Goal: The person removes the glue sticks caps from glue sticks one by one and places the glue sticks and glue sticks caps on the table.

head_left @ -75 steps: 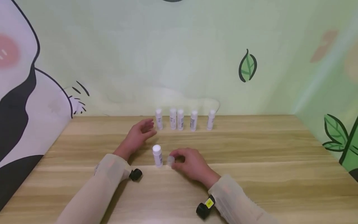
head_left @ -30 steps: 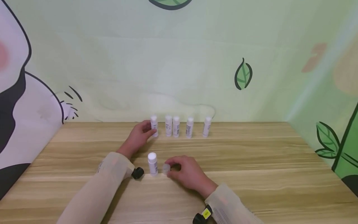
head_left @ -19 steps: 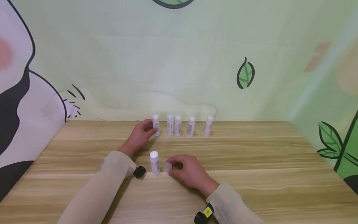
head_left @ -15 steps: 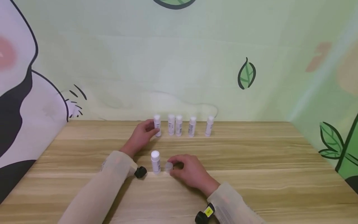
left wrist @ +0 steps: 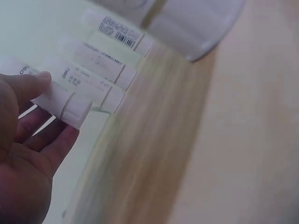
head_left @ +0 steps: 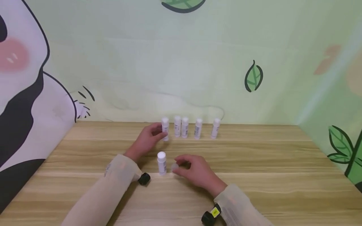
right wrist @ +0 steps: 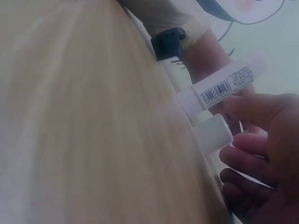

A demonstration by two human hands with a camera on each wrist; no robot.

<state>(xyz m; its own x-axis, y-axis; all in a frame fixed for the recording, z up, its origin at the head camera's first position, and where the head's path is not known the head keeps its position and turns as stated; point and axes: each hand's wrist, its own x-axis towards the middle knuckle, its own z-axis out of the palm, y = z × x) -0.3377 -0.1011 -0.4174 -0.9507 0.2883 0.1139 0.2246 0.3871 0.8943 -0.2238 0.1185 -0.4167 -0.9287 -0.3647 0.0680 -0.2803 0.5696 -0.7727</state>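
My left hand (head_left: pixel 148 138) grips a white glue stick (head_left: pixel 165 125) at the left end of the back row. In the left wrist view, its thumb lies on the labelled barrel, with fingers behind. Another glue stick (head_left: pixel 162 164) stands upright on the table nearer me, its barcode label showing in the right wrist view. Right of it, a small translucent cap (right wrist: pixel 212 135) rests on the table. My right hand (head_left: pixel 196 169) is beside the cap, fingers loosely bent. One fingertip is at the cap's rim; whether it touches is unclear. The thumb is above it.
Several more white glue sticks (head_left: pixel 185 128) stand upright in a row near the back edge of the wooden table (head_left: pixel 268 188). A printed cloth wall (head_left: pixel 169 62) rises behind. Both forearms wear pale sleeves with black wrist cameras (head_left: pixel 144 179).
My left hand has reached to the leftmost back glue stick and taken hold of it. My right hand, earlier pinching the cap, has loosened slightly, its thumb higher. The head view has shifted a little.
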